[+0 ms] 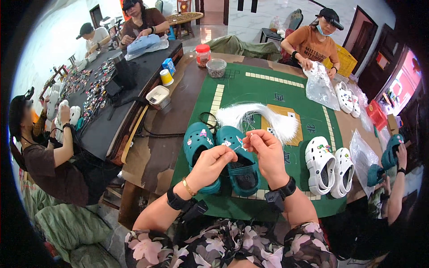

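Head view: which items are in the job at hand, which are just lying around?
In hand:
- left hand and right hand, pinching a thin white plastic strand
- pair of teal foam clogs
- bundle of white plastic strands

Lying about:
- pair of white foam clogs
- red-lidded clear jar
- clear round tub
- green felt mat

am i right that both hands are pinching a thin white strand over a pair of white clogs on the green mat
Not quite. In the head view, the left hand and right hand pinch the thin white strand over a pair of teal clogs, not white ones. The white clogs sit off to the right on the green mat.
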The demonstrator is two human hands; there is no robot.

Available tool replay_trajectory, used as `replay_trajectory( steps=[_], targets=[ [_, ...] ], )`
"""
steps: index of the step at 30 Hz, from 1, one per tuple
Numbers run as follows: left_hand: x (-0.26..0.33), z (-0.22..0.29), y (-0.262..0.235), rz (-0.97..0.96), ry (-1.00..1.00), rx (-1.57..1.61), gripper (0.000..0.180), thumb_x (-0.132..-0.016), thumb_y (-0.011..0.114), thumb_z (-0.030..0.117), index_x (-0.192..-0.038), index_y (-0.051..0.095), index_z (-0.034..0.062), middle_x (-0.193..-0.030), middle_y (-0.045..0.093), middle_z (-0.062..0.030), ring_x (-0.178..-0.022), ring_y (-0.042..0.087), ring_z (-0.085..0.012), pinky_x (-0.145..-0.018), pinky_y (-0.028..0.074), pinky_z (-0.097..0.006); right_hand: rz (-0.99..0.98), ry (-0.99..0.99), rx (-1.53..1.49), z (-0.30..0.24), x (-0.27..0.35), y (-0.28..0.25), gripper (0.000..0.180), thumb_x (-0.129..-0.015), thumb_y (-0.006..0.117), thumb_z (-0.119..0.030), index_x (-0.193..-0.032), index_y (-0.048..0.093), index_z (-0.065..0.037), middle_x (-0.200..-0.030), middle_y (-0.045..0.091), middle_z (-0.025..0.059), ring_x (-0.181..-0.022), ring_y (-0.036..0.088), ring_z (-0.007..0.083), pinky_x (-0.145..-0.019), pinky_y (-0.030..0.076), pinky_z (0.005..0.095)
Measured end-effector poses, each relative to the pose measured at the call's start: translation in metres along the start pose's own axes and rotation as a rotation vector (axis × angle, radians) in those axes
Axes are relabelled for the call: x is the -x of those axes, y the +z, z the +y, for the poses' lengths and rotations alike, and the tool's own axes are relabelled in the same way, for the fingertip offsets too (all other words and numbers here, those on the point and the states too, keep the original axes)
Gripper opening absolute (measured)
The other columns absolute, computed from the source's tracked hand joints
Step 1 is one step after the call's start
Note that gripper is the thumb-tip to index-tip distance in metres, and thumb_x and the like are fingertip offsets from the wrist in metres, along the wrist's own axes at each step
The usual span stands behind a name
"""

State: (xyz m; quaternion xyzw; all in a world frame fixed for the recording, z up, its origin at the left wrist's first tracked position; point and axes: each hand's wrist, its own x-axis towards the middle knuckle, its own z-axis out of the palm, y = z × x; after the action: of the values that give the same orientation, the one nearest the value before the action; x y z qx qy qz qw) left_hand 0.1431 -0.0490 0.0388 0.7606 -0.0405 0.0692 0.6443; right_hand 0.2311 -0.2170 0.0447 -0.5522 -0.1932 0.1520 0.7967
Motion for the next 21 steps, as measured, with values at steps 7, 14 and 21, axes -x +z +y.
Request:
replay_trajectory(
  steps=[7, 14, 21],
  targets=[
    [0.001, 0.001, 0.003, 0.169, 0.271, -0.172, 0.018, -0.095, 0.053, 0.013, -0.088, 0.063, -0.0011, -0.082, 0.063, -0.0030, -0.075, 0.057, -0.0122, -0.070, 0.047, -0.026, 0.004, -0.047, -0.002, -0.007, 0.002, 0.006, 0.015, -0.093, 0.056, -0.012, -0.098, 0.064, 0.000, -0.087, 0.067, 0.0064, -0.079, 0.062, 0.0126, -0.072, 0.048, 0.0248],
    [0.008, 0.015, 0.002, 0.121, 0.182, -0.214, 0.018, -0.093, 0.054, 0.013, -0.086, 0.061, -0.0021, -0.077, 0.061, -0.0090, -0.069, 0.058, -0.0191, -0.064, 0.046, -0.031, -0.120, -0.070, 0.304, -0.011, 0.015, 0.014, 0.014, -0.094, 0.053, -0.010, -0.094, 0.063, 0.001, -0.077, 0.062, 0.0013, -0.072, 0.059, 0.0068, -0.066, 0.047, 0.0212],
    [0.010, 0.020, 0.001, 0.108, 0.174, -0.259, 0.017, -0.092, 0.055, 0.013, -0.085, 0.060, -0.0021, -0.074, 0.060, -0.0124, -0.068, 0.059, -0.0246, -0.063, 0.046, -0.033, -0.121, -0.094, 0.326, -0.010, 0.019, 0.013, 0.015, -0.093, 0.054, -0.011, -0.094, 0.063, 0.001, -0.077, 0.062, 0.0012, -0.071, 0.059, 0.0067, -0.066, 0.047, 0.0216]
  ],
)
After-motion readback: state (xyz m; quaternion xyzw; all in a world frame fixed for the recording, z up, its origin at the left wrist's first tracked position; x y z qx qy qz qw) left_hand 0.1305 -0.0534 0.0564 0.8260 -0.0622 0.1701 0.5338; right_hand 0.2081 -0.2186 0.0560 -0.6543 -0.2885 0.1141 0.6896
